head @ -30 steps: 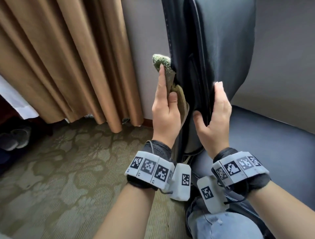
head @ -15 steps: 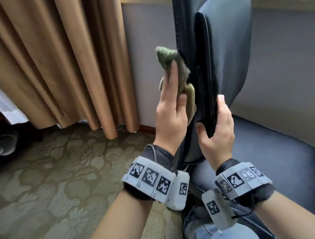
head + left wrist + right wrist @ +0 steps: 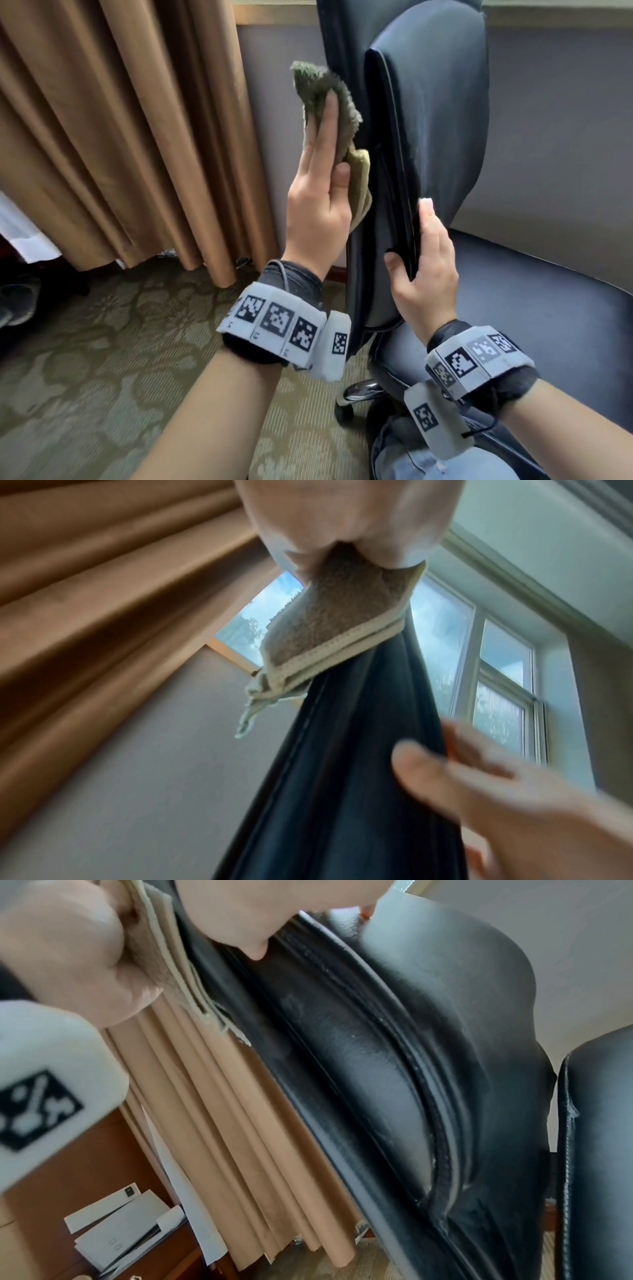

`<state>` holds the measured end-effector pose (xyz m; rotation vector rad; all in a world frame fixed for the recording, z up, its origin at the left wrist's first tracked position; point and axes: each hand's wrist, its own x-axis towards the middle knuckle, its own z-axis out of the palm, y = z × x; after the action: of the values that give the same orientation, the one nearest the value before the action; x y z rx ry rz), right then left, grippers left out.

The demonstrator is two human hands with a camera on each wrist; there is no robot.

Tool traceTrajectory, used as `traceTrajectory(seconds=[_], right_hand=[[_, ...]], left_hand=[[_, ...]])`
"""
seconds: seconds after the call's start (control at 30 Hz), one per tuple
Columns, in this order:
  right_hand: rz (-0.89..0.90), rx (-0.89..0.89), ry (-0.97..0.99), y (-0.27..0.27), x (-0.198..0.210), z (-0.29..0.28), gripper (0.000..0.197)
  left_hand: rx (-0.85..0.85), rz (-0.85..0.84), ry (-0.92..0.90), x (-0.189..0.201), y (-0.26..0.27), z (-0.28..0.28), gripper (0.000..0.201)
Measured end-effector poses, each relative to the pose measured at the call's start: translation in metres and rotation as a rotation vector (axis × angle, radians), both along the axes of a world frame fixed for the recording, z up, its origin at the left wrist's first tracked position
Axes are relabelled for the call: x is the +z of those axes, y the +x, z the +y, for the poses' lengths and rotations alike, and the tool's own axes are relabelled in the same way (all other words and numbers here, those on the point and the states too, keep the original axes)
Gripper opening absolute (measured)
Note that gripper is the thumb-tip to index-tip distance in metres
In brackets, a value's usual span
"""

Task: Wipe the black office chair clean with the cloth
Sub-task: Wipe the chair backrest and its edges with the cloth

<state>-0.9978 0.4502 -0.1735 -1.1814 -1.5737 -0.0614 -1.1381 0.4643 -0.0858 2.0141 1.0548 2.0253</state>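
Fingers (image 3: 323,137) pinching the cloth (image 3: 318,82) have climbed the chair (image 3: 428,102) edge toward upper centre, right hand (image 3: 424,274) gripping it; wiping advances.

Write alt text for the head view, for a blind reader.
A left hand holds a green cloth against the side of a black office chair, while the right hand grips its edge lower down. Brown curtains hang behind.

Bunched olive cloth (image 3: 312,82) touches side of upright black chair (image 3: 442,102).
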Motion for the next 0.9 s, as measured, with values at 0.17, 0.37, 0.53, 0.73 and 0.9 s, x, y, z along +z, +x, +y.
traceTrajectory(seconds=[0.17, 0.37, 0.53, 0.73, 0.9], right_hand=[[-0.021, 0.001, -0.008, -0.001, 0.001, -0.001, 0.067], [-0.025, 0.011, -0.035, 0.003, 0.001, 0.001, 0.069], [-0.012, 0.009, -0.028, 0.002, 0.0, 0.001, 0.068], [0.01, 0.025, -0.031, 0.002, 0.001, 0.0, 0.068], [0.023, 0.036, -0.061, 0.003, 0.006, -0.003, 0.068]], left_hand=[[0.015, 0.016, -0.134, -0.062, 0.013, -0.02, 0.051], [-0.007, -0.042, -0.171, -0.062, 0.015, -0.019, 0.056], [-0.046, -0.04, -0.203, -0.045, 0.011, -0.018, 0.055], [0.015, -0.035, -0.115, -0.008, 0.008, -0.006, 0.058], [0.058, -0.063, -0.082, 0.035, 0.007, -0.003, 0.059]])
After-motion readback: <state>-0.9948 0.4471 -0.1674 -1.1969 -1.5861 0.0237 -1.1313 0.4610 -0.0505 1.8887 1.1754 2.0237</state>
